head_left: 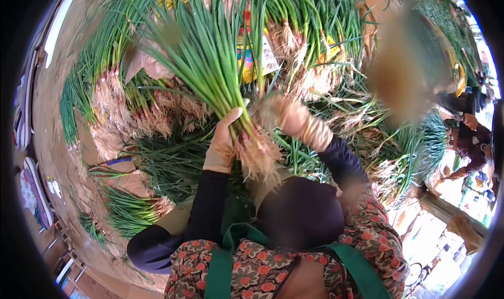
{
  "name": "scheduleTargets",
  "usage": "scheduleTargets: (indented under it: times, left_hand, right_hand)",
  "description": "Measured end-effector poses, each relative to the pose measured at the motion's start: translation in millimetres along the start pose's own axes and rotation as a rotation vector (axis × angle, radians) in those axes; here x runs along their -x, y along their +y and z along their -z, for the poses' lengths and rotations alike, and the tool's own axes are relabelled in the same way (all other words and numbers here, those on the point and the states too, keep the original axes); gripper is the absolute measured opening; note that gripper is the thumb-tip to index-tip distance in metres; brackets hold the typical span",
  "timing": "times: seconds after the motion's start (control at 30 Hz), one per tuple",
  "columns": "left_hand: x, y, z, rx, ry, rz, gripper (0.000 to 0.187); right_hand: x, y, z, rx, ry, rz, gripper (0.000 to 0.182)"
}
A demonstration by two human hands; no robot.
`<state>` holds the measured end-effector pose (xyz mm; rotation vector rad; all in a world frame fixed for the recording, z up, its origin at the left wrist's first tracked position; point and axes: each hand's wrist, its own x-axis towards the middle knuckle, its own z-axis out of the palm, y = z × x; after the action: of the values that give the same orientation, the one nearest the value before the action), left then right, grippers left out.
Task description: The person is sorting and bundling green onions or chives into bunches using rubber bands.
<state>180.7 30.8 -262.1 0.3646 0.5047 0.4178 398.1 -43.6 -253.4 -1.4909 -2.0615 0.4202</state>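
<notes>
Bunch of green onions point(210, 63) clamped in left hand point(223, 144), gloved fingers wrapped round the stalks just above the roots. Right hand point(294, 118), also gloved, just beside and right of the left one, blurred; pressed against the root end, grip impossible to tell. Long axis running from pale roots point(260, 160) below the left hand, up and away past the fingers, green tips fanning toward upper left. Heaps of more onions point(310, 26) beyond both hands, roots mostly facing the person.
</notes>
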Motion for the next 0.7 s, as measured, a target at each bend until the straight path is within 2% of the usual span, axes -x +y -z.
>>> scheduleTargets:
  times: [0.03,0.1,0.17,0.2,0.23,0.3,0.33,0.37,0.4,0.43,0.47,0.5,0.53,0.57,0.6,0.67,0.7]
  left_hand:
    - [-2.6,-5.1,-8.3,-0.027,0.145,-0.034,0.058]
    - [-4.5,-8.4,-24.6,0.047,0.152,-0.020,0.055]
    - [-6.0,-13.4,-20.0,0.057,0.203,-0.010,0.049]
    - [-8.8,-16.7,-17.7,0.065,0.226,-0.012,0.046]
    - [-10.7,-18.8,-16.9,0.040,0.246,-0.018,0.043]
    - [-13.2,-23.1,-11.2,-0.013,0.295,-0.031,0.037]
    - [-13.7,-24.3,10.9,-0.142,0.218,0.056,0.032]
    - [-9.2,-22.4,11.5,-0.162,0.232,0.057,0.030]
    - [-4.5,-19.9,12.2,-0.184,0.244,0.059,0.028]
    - [-0.4,-14.9,9.2,-0.207,0.252,0.060,0.026]
    - [6.5,-10.0,-19.5,-0.087,0.305,-0.025,0.026]
    - [9.4,-9.6,-15.9,-0.002,0.213,-0.002,0.029]
    - [12.9,-10.3,-20.9,0.056,0.189,-0.040,0.032]
    - [13.2,-7.8,-26.4,0.111,0.159,-0.088,0.034]
    - [14.1,-6.6,-25.6,0.176,0.108,-0.055,0.036]
    - [20.9,-10.6,-21.0,0.250,0.057,-0.006,0.035]
    - [16.5,-9.4,-20.5,0.285,0.016,0.004,0.035]
  right_hand:
    - [13.0,-21.9,-4.4,-0.208,-0.238,-0.219,0.028]
    - [13.9,-37.9,6.0,-0.454,-0.495,-0.478,0.026]
    - [18.1,-4.8,-8.7,-0.355,-0.271,-0.085,0.025]
    - [13.5,-4.8,-7.9,-0.628,-0.313,-0.690,0.029]
    - [6.6,3.5,-19.1,-0.635,-0.046,-0.590,0.035]
    - [-35.4,-20.8,-8.7,-1.050,0.067,-0.864,0.035]
    - [-46.1,-16.9,-15.7,-0.965,0.028,-0.904,0.035]
    - [-53.3,-13.3,-23.9,-0.881,-0.009,-0.941,0.036]
    - [-53.5,-14.6,-33.6,-1.053,0.082,-0.999,0.031]
    - [-46.3,-3.8,-53.2,-0.960,0.113,-0.978,0.029]
    - [-33.3,17.3,-81.1,-0.862,0.144,-0.957,0.028]
    - [-18.0,32.3,-99.8,-0.763,0.173,-0.940,0.026]
    - [2.9,43.2,-98.4,-0.124,-0.087,-0.608,0.037]
    - [3.6,38.2,-87.2,0.273,-0.557,-0.280,0.038]
    - [4.4,33.0,-77.4,0.074,-0.555,-0.495,0.033]
    - [2.4,11.2,-63.3,-0.497,-0.253,-0.751,0.032]
    - [-12.4,9.4,-49.6,-0.784,-0.173,-0.864,0.035]
